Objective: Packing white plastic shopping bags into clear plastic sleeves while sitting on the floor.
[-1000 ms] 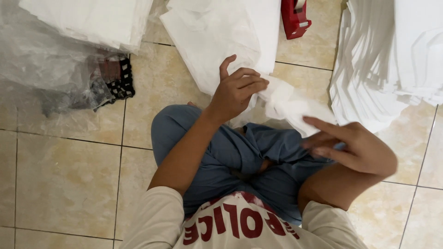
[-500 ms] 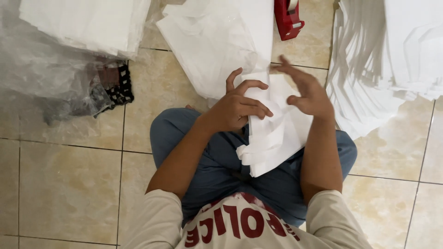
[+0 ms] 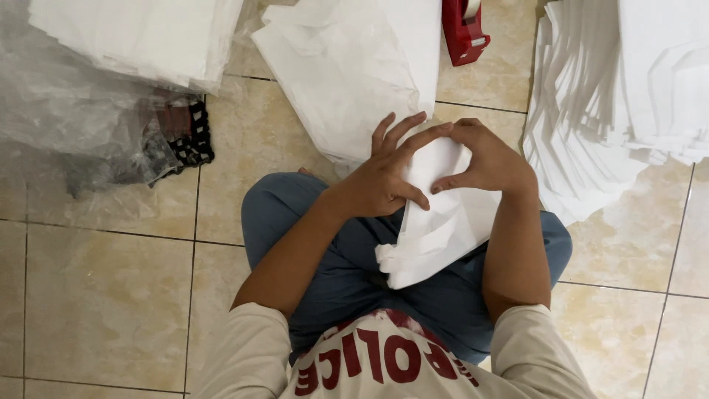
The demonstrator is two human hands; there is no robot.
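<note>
Over the lap, above the beige tiled floor (image 3: 96,295), left hand (image 3: 380,181) & right hand (image 3: 484,159) both pinch the top edge of a folded white thin plastic bag (image 3: 443,229), which looks light, limp & prob. slippery, best held w/ a grip near its fold.

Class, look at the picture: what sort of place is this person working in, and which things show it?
Probably a home packing spot: a tiled floor, stacks of white bags and a red tape dispenser.
</note>
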